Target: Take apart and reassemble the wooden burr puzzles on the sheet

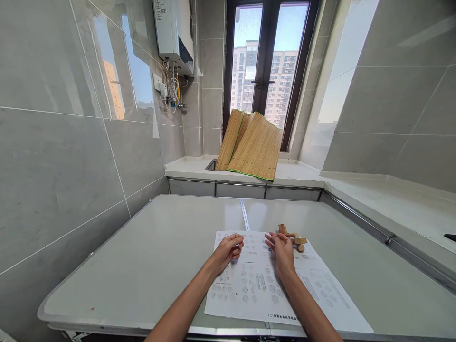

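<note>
A large white sheet of paper (263, 304) printed with small diagrams and text lies on the folding table. Over its upper left part is my left hand (228, 248), its fingers loosely curled with gaps between them and nothing visible in them. To the right, my right hand (281, 249) hovers over the upper middle of the sheet, fingers bent and slightly apart, with nothing seen in its grasp. Several small notched wooden pieces (299, 241) sit in a cluster just beyond and right of my right hand, at the sheet's upper edge. My right hand partly covers that cluster.
The pale folding table (135, 266) has a metal seam (244, 213) down its middle. Behind it, a bamboo mat (256, 147) leans on the white counter (302, 173) before the window (265, 61). A water heater (174, 35) hangs on the left tiled wall.
</note>
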### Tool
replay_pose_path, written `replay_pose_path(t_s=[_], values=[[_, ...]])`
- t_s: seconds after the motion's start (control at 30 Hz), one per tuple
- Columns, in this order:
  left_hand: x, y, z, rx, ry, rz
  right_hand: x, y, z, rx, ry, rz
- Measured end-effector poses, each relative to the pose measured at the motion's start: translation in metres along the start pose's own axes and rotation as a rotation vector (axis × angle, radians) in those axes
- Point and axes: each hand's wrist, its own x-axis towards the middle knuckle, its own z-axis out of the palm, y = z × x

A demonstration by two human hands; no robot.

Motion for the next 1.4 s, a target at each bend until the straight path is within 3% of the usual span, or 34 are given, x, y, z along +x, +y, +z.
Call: replay_pose_path(t_s=[0.23, 0.4, 0.67, 1.4], values=[[0.002, -0.001, 0.000, -0.003, 0.007, 0.012, -0.025, -0.006, 0.017, -0.289, -0.339, -0.025], [0.003, 0.000, -0.001, -0.011, 0.009, 0.025, -0.037, -0.011, 0.021, -0.560, -0.489, -0.224], [0.002, 0.003, 0.000, -0.013, 0.010, 0.035, -0.043, -0.016, 0.023, -0.672, -0.520, -0.307], [0.001, 0.005, -0.004, -0.005, 0.066, 0.078, -0.045, -0.017, 0.023, -0.762, -0.544, -0.330]])
